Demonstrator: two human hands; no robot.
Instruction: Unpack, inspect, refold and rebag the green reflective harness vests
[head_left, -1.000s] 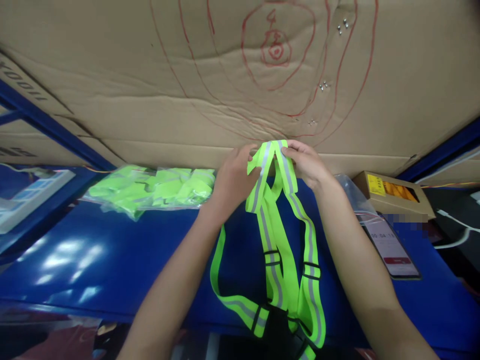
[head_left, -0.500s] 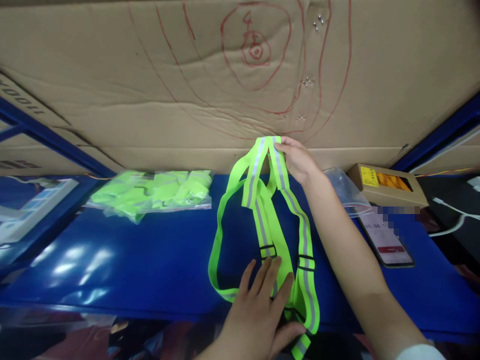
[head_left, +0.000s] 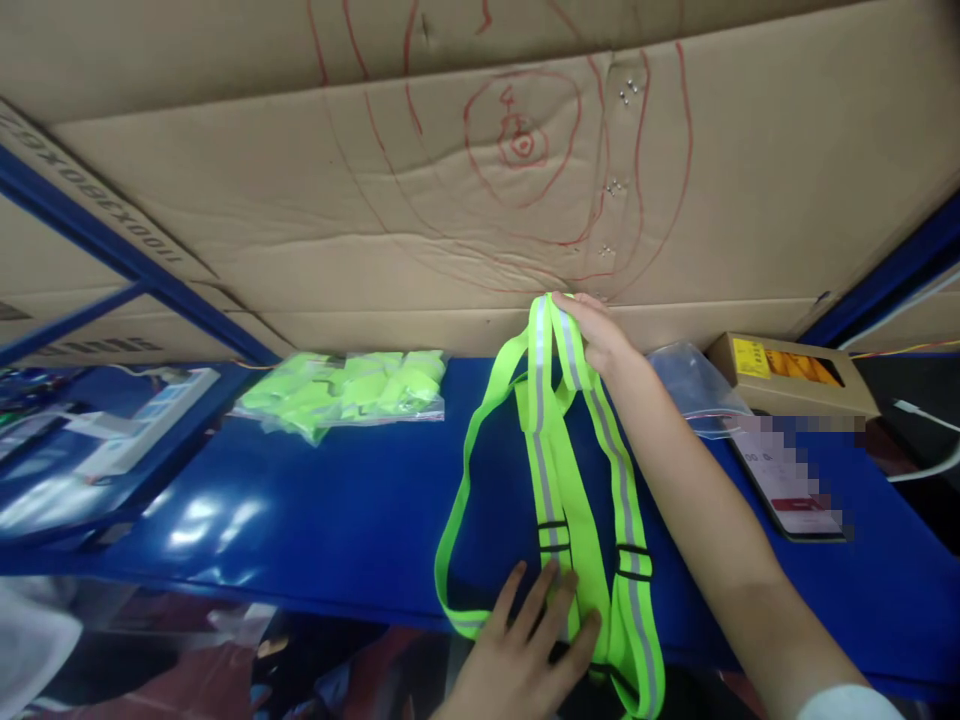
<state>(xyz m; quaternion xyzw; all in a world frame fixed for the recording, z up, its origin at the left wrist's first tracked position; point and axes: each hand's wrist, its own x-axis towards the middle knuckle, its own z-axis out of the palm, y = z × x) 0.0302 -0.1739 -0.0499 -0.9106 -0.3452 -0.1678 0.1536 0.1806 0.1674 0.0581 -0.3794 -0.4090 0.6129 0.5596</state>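
A neon-yellow reflective vest (head_left: pixel 592 500) made of elastic straps with grey stripes and black buckles lies over the blue tabletop, its lower end hanging past the front edge. My right hand (head_left: pixel 596 330) grips the top of the vest, near the cardboard, with the thumb over the strap and the other fingers mostly behind it. Lower down, my left hand (head_left: pixel 525 645) rests with spread fingers on the lower straps below the left buckle. Part of the lower straps is hidden under that hand.
Bagged neon-yellow items (head_left: pixel 345 390) lie at the back left, near a white power strip (head_left: pixel 150 420). On the right are a clear plastic bag (head_left: pixel 690 385), a phone (head_left: pixel 787 490) and a small cardboard box (head_left: pixel 795 385). Cardboard (head_left: pixel 420 220) with red rings stands behind.
The view has shifted, so most things appear farther right. At the top, the vest's two striped straps now lie closer together and straighter. My right hand keeps its grip; my left stays on the straps.
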